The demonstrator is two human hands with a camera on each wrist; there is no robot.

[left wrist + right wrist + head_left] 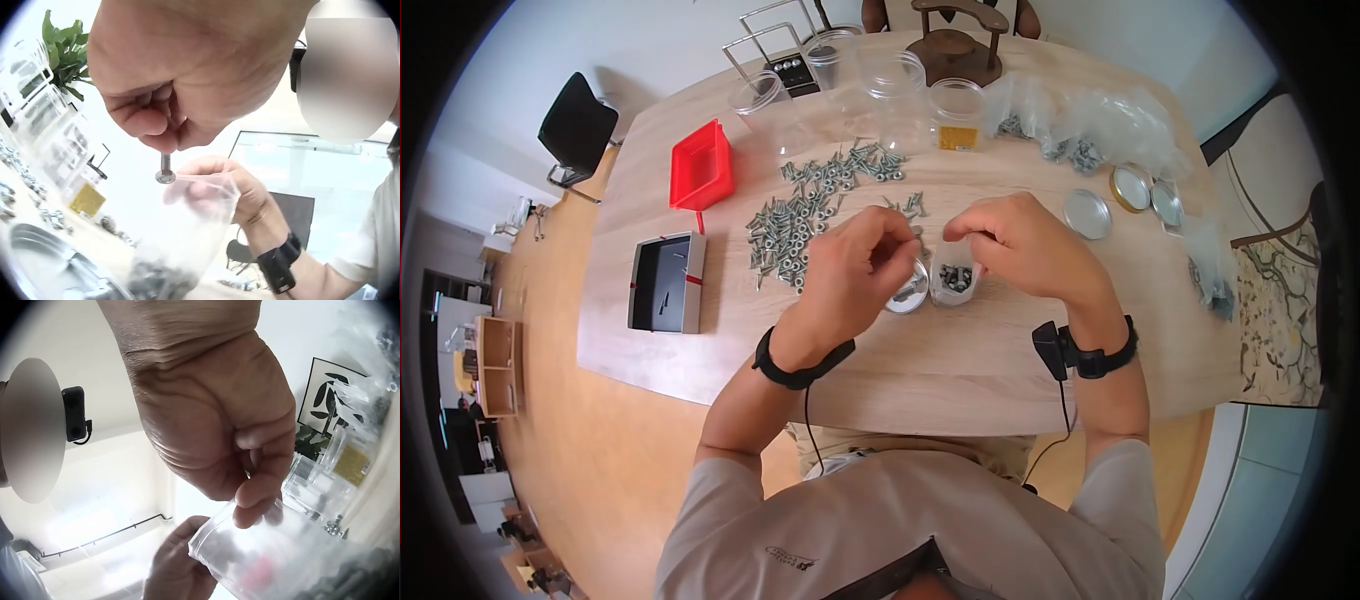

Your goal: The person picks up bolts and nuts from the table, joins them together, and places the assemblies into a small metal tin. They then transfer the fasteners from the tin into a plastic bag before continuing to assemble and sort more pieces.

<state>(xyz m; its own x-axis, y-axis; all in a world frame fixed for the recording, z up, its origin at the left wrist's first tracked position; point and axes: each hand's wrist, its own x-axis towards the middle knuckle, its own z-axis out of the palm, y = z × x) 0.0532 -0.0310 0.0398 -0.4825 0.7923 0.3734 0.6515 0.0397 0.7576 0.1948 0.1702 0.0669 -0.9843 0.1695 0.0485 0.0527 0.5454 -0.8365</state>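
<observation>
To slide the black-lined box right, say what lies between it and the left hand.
Bare tabletop by the box, then loose metal fasteners near the left hand; the head view shows it.

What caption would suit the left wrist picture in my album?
The left hand pinches a metal bolt while the right hand grips a clear bag of small metal parts.

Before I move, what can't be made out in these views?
Upper end of the silver metal bolt: hidden by the left hand, left wrist view.
Number of grey metal pieces in the clear plastic bag: overlapping, head view; blurred, left wrist view.
Print on the yellow rectangular label: too small, head view.
</observation>
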